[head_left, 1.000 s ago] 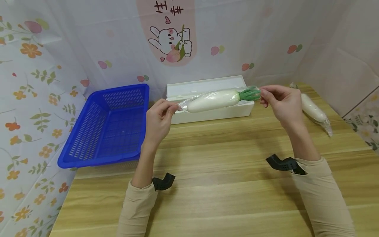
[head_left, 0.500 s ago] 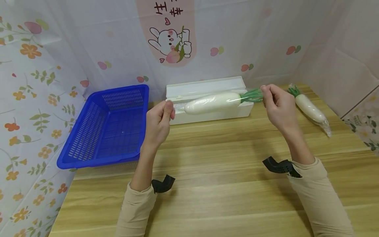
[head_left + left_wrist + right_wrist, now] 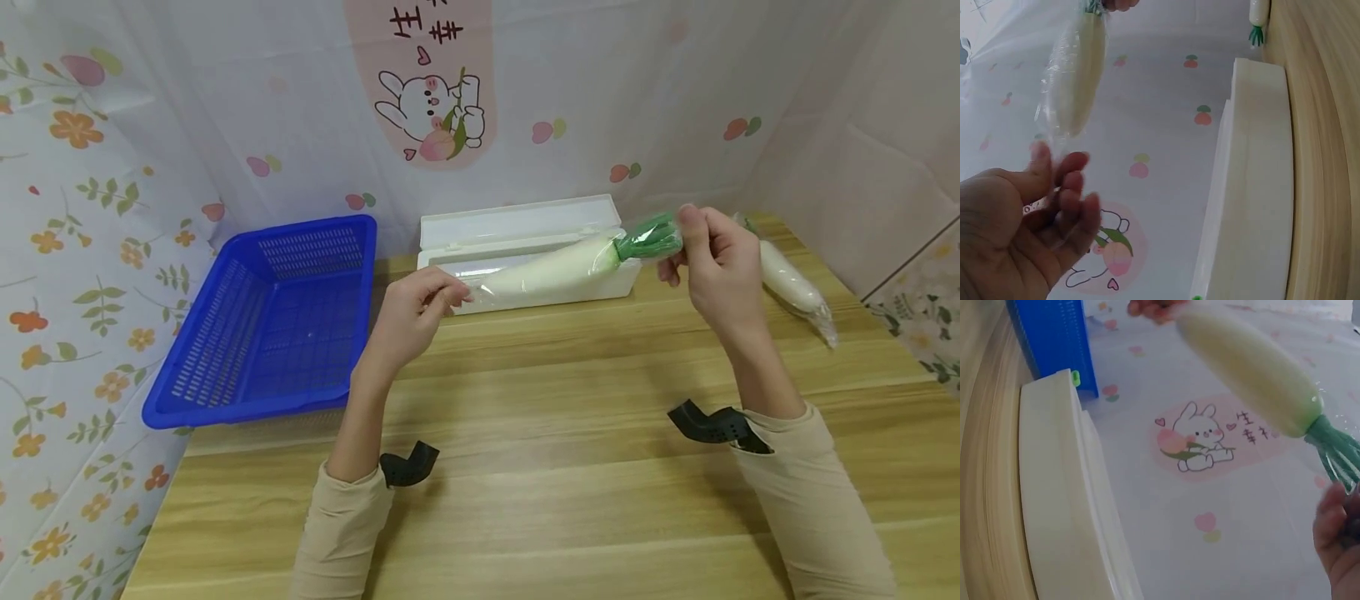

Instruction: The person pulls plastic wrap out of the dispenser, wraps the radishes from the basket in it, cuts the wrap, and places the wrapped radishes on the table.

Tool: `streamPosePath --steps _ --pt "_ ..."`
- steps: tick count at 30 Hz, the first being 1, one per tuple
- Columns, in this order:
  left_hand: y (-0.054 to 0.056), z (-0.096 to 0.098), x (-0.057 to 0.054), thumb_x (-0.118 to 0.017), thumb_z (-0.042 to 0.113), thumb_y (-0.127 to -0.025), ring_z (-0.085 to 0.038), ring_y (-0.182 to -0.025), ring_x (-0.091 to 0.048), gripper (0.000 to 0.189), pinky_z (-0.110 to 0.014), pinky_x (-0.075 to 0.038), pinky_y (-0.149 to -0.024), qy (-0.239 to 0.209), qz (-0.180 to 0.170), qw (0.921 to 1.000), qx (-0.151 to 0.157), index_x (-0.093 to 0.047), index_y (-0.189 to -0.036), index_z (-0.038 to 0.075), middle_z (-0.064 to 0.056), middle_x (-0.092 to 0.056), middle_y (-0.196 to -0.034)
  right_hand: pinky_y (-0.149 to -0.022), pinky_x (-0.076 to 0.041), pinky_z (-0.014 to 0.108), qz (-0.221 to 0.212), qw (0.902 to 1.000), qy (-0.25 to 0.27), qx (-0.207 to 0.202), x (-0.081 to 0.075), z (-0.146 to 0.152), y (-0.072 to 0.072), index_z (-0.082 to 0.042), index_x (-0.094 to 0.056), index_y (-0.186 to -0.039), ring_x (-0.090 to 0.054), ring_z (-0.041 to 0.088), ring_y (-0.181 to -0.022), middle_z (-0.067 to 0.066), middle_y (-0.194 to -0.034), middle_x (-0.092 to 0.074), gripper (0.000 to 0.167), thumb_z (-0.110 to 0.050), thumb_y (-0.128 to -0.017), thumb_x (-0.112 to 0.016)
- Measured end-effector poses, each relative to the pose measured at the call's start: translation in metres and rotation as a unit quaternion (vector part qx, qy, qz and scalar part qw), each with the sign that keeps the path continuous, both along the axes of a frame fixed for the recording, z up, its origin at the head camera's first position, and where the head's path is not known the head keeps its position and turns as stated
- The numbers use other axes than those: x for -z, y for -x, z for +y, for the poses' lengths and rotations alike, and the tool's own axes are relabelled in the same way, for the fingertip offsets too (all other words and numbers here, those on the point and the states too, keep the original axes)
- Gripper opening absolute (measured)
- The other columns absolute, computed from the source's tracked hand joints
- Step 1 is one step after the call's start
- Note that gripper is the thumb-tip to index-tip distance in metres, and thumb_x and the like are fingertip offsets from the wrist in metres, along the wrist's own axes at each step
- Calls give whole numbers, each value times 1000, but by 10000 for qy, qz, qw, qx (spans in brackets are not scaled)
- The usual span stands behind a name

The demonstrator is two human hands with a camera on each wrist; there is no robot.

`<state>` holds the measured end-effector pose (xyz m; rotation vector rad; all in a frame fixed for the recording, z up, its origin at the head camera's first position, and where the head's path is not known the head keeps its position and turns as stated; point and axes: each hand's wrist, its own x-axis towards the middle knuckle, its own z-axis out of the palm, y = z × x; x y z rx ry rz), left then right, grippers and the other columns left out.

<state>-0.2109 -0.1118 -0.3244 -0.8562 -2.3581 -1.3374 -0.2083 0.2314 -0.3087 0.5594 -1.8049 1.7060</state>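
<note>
A white daikon radish [image 3: 551,271] with green leaves [image 3: 649,237], wrapped in clear plastic film, is held up between my two hands, leaf end higher and to the right. My left hand [image 3: 415,312] pinches the film's tail at the root tip between thumb and fingertips; the left wrist view shows the other fingers loosely bent. At the leaf end my right hand [image 3: 722,267] pinches the gathered film with thumb and index finger. Behind and below the radish stands a long white box [image 3: 525,293], lid up. The right wrist view shows a green piece [image 3: 1075,377] on its end.
A blue plastic basket [image 3: 168,408] stands left of the box. On the right of the wooden table [image 3: 555,467] lies another wrapped daikon [image 3: 791,279]. A printed cloth [image 3: 562,83] hangs right behind the box.
The radish has tilted, its root tip lower and nearer. The leaves are bunched tighter inside the film. My left hand has moved slightly right and down, its fingers less tightly curled than half a second ago.
</note>
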Motion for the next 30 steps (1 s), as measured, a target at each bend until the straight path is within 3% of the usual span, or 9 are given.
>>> streamPosePath --steps 2,7,10,14,17,21,24,26,30 --pt "1 -2 2 -60 3 -100 -21 -75 -64 16 -32 -53 -69 351 -255 9990 45 -74 -94 0 -11 -69 -86 -52 -51 21 -85 9984 329 -451 -2 -4 -2 14 -58 -82 -60 16 -51 11 -67 -65 35 -11 -105 -53" --pt "4 -3 5 -59 9 -102 -22 -82 -68 19 -38 -55 -75 970 -825 9915 283 -74 -93 2 -7 -70 -84 -69 -57 22 87 9979 388 -506 -4 -14 -9 18 -53 -80 -69 13 -66 9 -70 -66 38 -11 -105 -52" --pt "4 -2 6 -58 11 -103 -22 -84 -69 20 -39 -56 -78 1096 -1025 9880 364 -74 -95 1 -8 -71 -86 -72 -56 21 68 9976 506 -476 -5 -20 -12 15 -55 -79 -68 11 -70 6 -70 -65 38 -14 -105 -55" --pt "2 -1 5 -55 13 -105 -25 -91 -69 21 -41 -56 -85 898 -1144 9892 165 -70 -106 -2 -13 -72 -97 -69 -55 18 70 9959 782 -442 -5 -28 -14 9 -58 -78 -59 8 -61 4 -67 -61 34 -13 -104 -57" --pt "0 1 2 -51 14 -107 -29 -104 -66 27 -43 -53 -91 774 -1001 9919 -71 -65 -119 -5 -18 -68 -112 -66 -53 18 45 9948 928 -406 -6 -32 -15 7 -60 -78 -53 9 -58 4 -67 -59 33 -12 -104 -56" --pt "-5 7 -1 -43 17 -110 -30 -120 -58 37 -44 -47 -99 723 -507 9958 -240 -55 -136 -5 -18 -61 -130 -64 -52 18 -124 9947 947 -378 -4 -37 -17 5 -62 -80 -56 8 -58 5 -69 -62 32 -13 -105 -55" --pt "-8 13 -2 -45 17 -109 -27 -122 -57 40 -43 -46 -101 624 -249 9977 102 -50 -143 -3 -17 -61 -133 -62 -50 17 -311 9935 1002 -442 -2 -40 -17 5 -61 -79 -50 8 -54 6 -66 -58 33 -15 -105 -55" --pt "-11 17 -3 -54 18 -106 -25 -118 -59 43 -42 -48 -97 612 -148 9970 448 -51 -144 -2 -16 -63 -132 -61 -47 17 -368 9927 1035 -491 0 -42 -17 7 -58 -77 -37 9 -51 5 -61 -49 35 -15 -104 -56" --pt "-12 25 -1 -72 20 -95 -21 -109 -62 49 -38 -51 -90 740 -109 9928 936 -58 -138 0 -12 -65 -128 -61 -48 16 -255 9945 918 -427 3 -43 -16 10 -54 -76 -27 11 -49 5 -57 -39 40 -17 -105 -55"
